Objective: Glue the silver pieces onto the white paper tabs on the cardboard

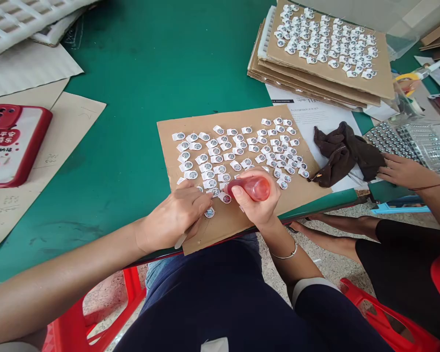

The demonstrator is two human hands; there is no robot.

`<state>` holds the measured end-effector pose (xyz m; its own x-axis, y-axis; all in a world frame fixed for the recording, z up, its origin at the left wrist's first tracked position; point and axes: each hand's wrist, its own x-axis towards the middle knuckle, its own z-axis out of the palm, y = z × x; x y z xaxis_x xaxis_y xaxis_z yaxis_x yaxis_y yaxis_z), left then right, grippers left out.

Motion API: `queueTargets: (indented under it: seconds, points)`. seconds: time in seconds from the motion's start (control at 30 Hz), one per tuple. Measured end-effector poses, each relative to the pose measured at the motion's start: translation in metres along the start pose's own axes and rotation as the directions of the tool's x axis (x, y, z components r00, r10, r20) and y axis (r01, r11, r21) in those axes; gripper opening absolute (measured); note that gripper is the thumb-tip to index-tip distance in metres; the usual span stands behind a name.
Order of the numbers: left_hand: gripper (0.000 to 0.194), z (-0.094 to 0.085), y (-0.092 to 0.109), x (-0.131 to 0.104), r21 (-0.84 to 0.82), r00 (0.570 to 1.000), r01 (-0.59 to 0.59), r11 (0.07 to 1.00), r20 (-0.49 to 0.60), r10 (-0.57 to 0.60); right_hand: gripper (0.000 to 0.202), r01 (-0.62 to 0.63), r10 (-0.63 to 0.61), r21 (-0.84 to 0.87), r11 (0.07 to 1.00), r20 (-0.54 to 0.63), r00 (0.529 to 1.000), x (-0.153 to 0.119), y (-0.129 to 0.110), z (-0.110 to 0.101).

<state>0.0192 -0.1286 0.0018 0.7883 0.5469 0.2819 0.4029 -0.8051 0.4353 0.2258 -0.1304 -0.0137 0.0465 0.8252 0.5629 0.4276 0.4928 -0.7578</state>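
My right hand [262,203] is wrapped round a small red squeeze bottle [258,188], its tip pointing left and down at the small round pieces. My left hand [179,212] is closed on slim tweezers [183,238], whose back end shows below the palm; their tips are hard to make out among the pieces. Under both hands lies a cardboard sheet [227,230] bearing rows of small round black-and-white pieces on white tabs [207,167]. One such piece [209,212] sits apart near my left fingers.
Behind right, stacked cardboard sheets [256,68] carry more such pieces. A dark brown cloth [339,151] lies beside my sheet, near a co-worker's hand [407,171]. A red-cased phone [18,142] and papers [69,117] lie left on the green table [161,63].
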Motion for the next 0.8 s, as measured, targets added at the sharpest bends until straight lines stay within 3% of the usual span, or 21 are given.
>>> queueTargets:
  seconds: [0.8]
  points:
    - [0.020, -0.0010, 0.0022, 0.0020, 0.013, 1.000, -0.004, 1.000, -0.016, 0.004, 0.020, 0.018, -0.018, 0.018, 1.000, 0.001, 1.000, -0.0026, -0.0015, -0.0021]
